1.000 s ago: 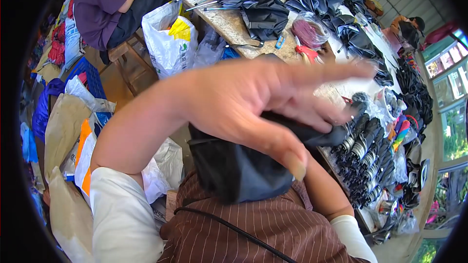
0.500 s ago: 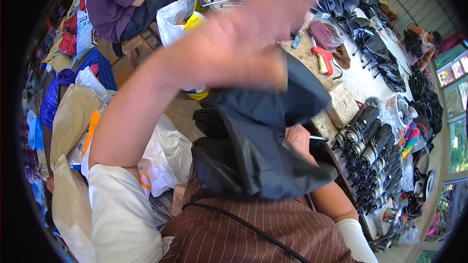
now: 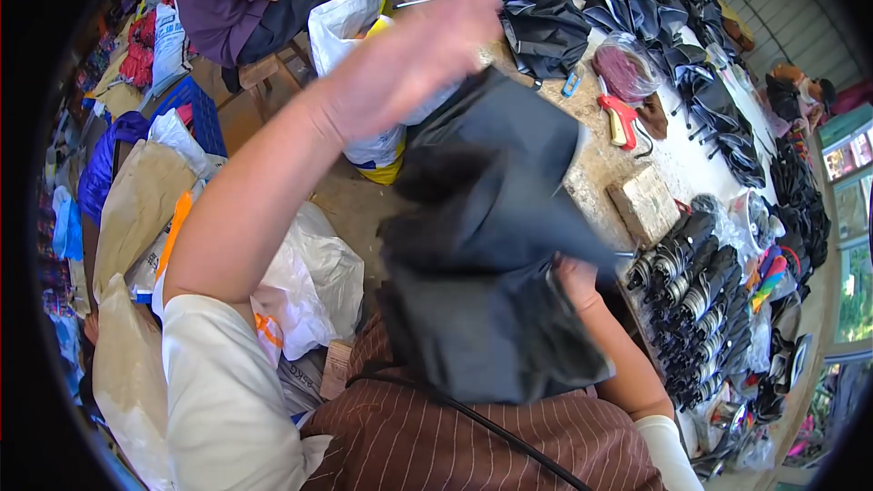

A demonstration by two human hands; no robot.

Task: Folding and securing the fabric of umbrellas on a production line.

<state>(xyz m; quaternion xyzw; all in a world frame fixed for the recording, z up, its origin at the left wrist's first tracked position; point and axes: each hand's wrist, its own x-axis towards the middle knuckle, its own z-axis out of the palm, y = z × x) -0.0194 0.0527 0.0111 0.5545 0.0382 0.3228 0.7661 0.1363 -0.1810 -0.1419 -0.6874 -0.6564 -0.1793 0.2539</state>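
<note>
A loose black umbrella (image 3: 509, 209) hangs in front of my body, its fabric panels flopping and blurred by motion. My right hand (image 3: 576, 284) is closed around its shaft at the right side, partly covered by the cloth. A short metal end of the shaft (image 3: 626, 255) pokes out beyond that hand, towards the table. Up and to the left, my left hand (image 3: 414, 59) is raised above the fabric, smeared by motion. Its fingers look stretched out, with nothing seen in them.
On the worktable (image 3: 596, 173) at the right lie a red tagging gun (image 3: 620, 121), a pale block (image 3: 642, 203), purple cord (image 3: 626, 68) and rows of folded black umbrellas (image 3: 696, 300). More black umbrellas (image 3: 546, 27) are heaped beyond. A seated person (image 3: 223, 5) works at far left, near a white sack (image 3: 341, 32).
My left hand has swung left, away from the umbrella. The umbrella's fabric has shifted and spread lower, while my right hand keeps its hold, slightly lower and further right.
</note>
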